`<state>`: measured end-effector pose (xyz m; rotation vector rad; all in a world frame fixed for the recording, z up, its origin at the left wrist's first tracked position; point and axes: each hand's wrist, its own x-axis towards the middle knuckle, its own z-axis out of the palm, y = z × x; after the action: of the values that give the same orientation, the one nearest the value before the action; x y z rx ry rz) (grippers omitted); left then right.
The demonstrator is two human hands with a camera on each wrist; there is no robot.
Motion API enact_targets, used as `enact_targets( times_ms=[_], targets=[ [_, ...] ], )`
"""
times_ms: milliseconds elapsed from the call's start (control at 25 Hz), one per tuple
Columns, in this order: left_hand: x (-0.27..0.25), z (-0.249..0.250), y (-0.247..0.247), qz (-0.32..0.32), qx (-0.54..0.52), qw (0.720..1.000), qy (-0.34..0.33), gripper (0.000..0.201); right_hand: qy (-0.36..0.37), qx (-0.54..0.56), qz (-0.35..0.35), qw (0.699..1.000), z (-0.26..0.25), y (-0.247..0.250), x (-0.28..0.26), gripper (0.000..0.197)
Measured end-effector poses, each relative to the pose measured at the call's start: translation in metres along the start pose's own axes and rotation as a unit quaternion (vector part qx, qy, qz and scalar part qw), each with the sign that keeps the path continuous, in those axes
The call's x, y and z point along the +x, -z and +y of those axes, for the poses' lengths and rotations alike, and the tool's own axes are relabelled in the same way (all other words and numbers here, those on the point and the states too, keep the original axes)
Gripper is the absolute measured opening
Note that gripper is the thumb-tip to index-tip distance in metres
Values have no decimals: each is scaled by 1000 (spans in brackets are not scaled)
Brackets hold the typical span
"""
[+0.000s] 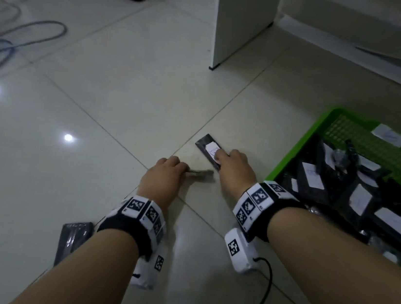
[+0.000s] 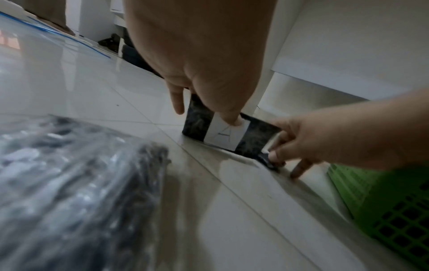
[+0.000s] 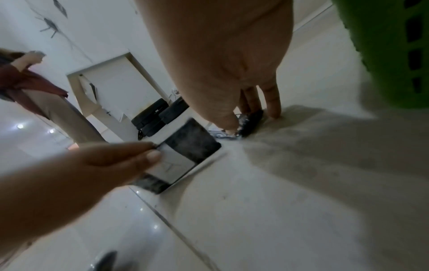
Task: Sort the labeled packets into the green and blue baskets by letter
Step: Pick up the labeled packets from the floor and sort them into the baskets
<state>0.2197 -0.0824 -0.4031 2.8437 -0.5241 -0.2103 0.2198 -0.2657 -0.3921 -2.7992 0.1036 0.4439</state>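
Fingertips [image 3: 154, 155] of my left hand [image 1: 163, 175] pinch the packet marked A [image 2: 197, 121], thumb pressed on its white label [image 2: 224, 136]; the packet is dark and glossy and stands tilted on one long edge on the tiled floor [image 1: 116, 84]. My right hand [image 1: 234, 167] curls over the near end of a second dark packet [image 1: 207, 143] lying just beside it, thumb and fingers closing on it and one finger touching the floor. From the head camera the A packet is only a thin edge-on sliver and I cannot read the second label; both wrist cameras show the A plainly. The head view alone shows the green basket [image 1: 296, 149] to the right, holding many labelled packets, and a third packet [image 1: 73, 239] on the floor by my left forearm.
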Motion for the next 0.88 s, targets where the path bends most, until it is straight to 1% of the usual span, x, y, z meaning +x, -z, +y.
enact_targets(
  times_ms=[40,80,120,160,200,240,280,320,360,440,520,560,640,720,800,840,880],
  targets=[
    [-2,-4,6,8,-21,999,24,28,-7,-10,29,999,0,-3,-2,32],
    [-5,-7,12,17,-66,996,57,27,-16,-5,53,998,0,-6,-5,27],
    [-7,-10,15,19,-152,983,98,25,-23,21,67,997,1,-9,-7,24],
    [-10,-12,19,19,-280,949,144,20,-25,64,68,995,0,-10,-9,22],
    [-15,-11,23,16,-415,890,190,17,-25,115,65,991,-1,-9,-11,22],
    [-18,-5,26,12,-521,823,226,17,-27,169,64,983,-1,-8,-13,22],
    [-23,1,30,10,-593,767,246,19,-28,219,70,973,-1,-6,-16,24],
    [-25,6,33,13,-631,733,254,21,-30,268,78,960,-2,-5,-19,25],
    [-28,11,37,17,-656,709,257,22,-26,317,90,944,-3,-3,-23,27],
    [-30,18,44,21,-692,676,253,26,-27,403,106,909,-4,2,-35,34],
    [-30,24,48,16,-710,658,249,29,-41,459,123,879,-3,11,-48,37],
    [-30,29,50,12,-712,658,244,30,-50,488,131,862,0,17,-56,38],
    [-28,41,51,3,-714,663,223,33,-59,534,150,830,7,29,-71,31],
    [-25,58,52,-9,-716,671,193,35,-87,558,197,802,23,45,-89,27],
    [-23,81,53,-29,-714,679,165,37,-141,566,262,769,53,59,-107,23],
    [-22,92,53,-40,-714,683,150,37,-170,562,291,756,68,64,-116,21],
    [-21,106,53,-52,-713,686,135,37,-193,549,315,750,86,66,-123,18]
  ],
)
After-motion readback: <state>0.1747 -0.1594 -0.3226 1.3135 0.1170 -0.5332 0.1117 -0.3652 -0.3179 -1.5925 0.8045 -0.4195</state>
